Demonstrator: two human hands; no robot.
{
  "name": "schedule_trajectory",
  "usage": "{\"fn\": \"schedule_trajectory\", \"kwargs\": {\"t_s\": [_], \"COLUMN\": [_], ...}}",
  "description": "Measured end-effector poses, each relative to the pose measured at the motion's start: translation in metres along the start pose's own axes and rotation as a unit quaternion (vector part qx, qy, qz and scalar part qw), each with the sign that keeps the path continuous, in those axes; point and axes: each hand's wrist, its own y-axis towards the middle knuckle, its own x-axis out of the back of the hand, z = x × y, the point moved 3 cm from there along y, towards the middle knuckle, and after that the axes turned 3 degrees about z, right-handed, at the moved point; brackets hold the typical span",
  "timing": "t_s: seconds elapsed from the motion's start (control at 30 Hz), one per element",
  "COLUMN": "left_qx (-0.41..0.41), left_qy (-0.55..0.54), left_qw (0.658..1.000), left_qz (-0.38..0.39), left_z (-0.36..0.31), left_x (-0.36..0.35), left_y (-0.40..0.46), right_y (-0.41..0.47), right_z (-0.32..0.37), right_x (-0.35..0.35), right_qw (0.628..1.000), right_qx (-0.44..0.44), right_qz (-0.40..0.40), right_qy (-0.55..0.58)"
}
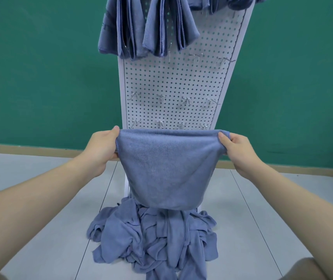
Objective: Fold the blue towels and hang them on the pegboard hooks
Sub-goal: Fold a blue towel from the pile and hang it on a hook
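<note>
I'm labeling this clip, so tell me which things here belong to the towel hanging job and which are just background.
Job: held towel, left hand, right hand, towel pile, pegboard, hooks, hung towels.
Background: green wall, floor.

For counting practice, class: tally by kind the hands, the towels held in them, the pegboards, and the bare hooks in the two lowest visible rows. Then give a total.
hands: 2 (left hand, right hand)
held towel: 1
pegboard: 1
bare hooks, two lowest rows: 8
Total: 12
</note>
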Motion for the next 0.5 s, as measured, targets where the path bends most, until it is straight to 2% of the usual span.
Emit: {"fn": "schedule_trajectory", "kwargs": {"t_s": [0.13,0.23,0.4,0.5], "left_qx": [0.023,0.031,-0.009,-0.040], "left_qy": [-0.009,-0.022,-0.011,-0.012], "left_qw": [1.000,0.999,0.993,0.995], "left_qz": [-0.013,0.021,0.118,0.094], "left_z": [0.0030,0.0049,0.0026,0.0008], "left_x": [-0.0009,0.0001,-0.0010,-0.0003], "left_y": [0.0004,0.0029,0.0001,-0.0019], "right_y": [-0.0001,-0.0005,0.0011,-0.0012], "right_z": [0.0017,0.0034,0.0047,0.0083], "right_x": [-0.0008,-0.0023,-0.0035,-0.0039], "right_qw": [1.000,1.000,0.996,0.994], "right_qx": [-0.003,-0.004,-0.008,-0.014], "right_qz": [0.006,0.011,0.045,0.075], "right_qy": [0.002,0.018,0.077,0.076]}}
